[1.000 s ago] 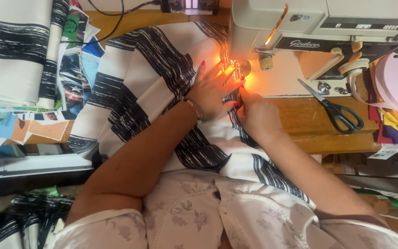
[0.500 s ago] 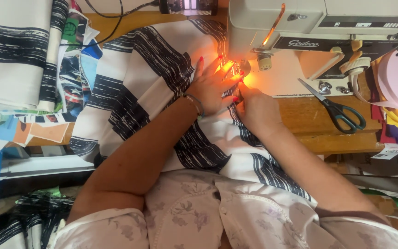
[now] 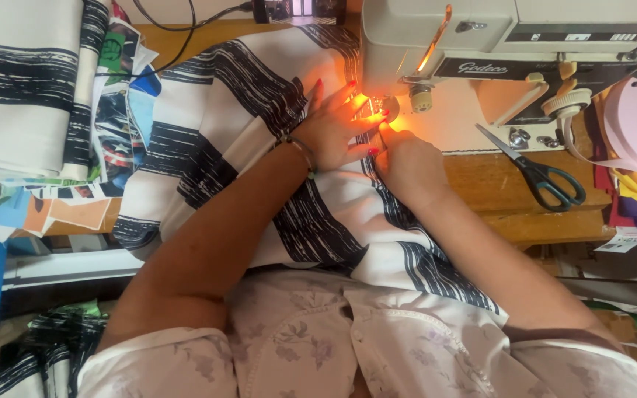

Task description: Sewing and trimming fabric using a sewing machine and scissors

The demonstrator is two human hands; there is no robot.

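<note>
Glaring lamp perhaps hiding needle (image 3: 374, 109)

I see the striped fabric (image 3: 208, 147) spread on the wooden table (image 3: 525, 199), running under the sewing machine (image 3: 495, 37) at twelve o'clock. My left hand (image 3: 333, 133) lies flat on the fabric, touching my right hand (image 3: 407, 162) at its four o'clock. Scissors (image 3: 540, 173) rest on the table at three o'clock of the hands. Folded fabric (image 3: 16, 81) sits at nine o'clock, paper scraps (image 3: 60, 210) below it.
</note>
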